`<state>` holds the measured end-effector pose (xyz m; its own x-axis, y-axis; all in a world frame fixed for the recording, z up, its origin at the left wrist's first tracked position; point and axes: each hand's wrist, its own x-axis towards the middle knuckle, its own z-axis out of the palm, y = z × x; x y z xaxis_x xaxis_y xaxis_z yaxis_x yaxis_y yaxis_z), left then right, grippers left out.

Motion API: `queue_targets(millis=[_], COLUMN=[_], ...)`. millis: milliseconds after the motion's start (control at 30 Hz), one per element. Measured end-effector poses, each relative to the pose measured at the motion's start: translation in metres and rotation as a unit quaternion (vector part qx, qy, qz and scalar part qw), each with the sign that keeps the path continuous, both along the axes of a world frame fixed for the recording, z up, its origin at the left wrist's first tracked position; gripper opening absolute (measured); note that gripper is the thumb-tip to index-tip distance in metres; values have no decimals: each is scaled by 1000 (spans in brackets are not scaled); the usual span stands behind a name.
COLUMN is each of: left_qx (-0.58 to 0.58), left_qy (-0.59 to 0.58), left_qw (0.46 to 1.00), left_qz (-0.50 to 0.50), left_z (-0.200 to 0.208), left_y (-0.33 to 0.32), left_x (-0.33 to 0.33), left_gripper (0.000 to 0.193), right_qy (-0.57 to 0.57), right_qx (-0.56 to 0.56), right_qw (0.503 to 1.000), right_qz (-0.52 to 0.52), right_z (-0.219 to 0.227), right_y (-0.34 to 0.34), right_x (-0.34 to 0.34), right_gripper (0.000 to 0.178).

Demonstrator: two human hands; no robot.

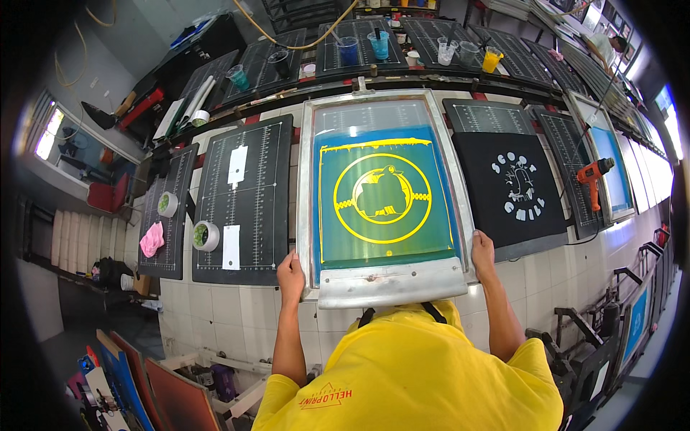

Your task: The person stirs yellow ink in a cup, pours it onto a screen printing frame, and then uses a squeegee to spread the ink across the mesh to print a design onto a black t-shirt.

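In front of me lies a screen-printing frame [307,179] with pale metal sides and a blue-green mesh. A round yellow design with a yellow outline shows on its mesh. My left hand [290,277] is closed at the frame's near left edge, and my right hand [483,254] grips the right edge a little farther up. Across the near end of the frame rests a wide metal squeegee [392,284], touched by neither hand. Its blade edge faces the mesh. What lies under the frame is mostly hidden.
Right of the frame, a black printed shirt [503,188] covers a pallet. An orange heat gun [593,179] stands beyond it. To the left are a gridded black pallet [259,208], white tubs [206,235] and a pink cloth [152,240]. Ink cups [379,46] line the far row.
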<state>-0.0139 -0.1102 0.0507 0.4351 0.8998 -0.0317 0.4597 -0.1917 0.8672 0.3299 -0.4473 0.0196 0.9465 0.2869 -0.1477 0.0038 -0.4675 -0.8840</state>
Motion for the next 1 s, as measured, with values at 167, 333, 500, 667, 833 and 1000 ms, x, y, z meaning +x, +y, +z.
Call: queue_targets(millis=[167, 333, 500, 667, 833, 1000], left_qx=[-1, 24, 42, 82, 73, 79], left_qy=[-4, 15, 30, 68, 66, 90], left_qw=[1000, 1000, 998, 994, 995, 993], left_qz=[3, -2, -43, -34, -32, -16], left_z=[-2, -16, -7, -27, -31, -31], left_y=[1, 9, 12, 20, 17, 14], left_x=[1, -5, 0, -6, -3, -3], left_gripper=[33, 32, 31, 31, 32, 32], right_qy=[13, -11, -67, -105, -118, -117], right_qx=[-26, -36, -37, -58, -75, -84], right_qw=[999, 999, 997, 993, 990, 990], right_qz=[-13, 1, -2, -8, -13, -7], right_z=[6, 2, -20, -26, -28, -20], right_y=[1, 1, -2, 3, 5, 9], right_x=[-2, 0, 7, 7, 3, -1], right_gripper=[35, 33, 30, 28, 28, 29])
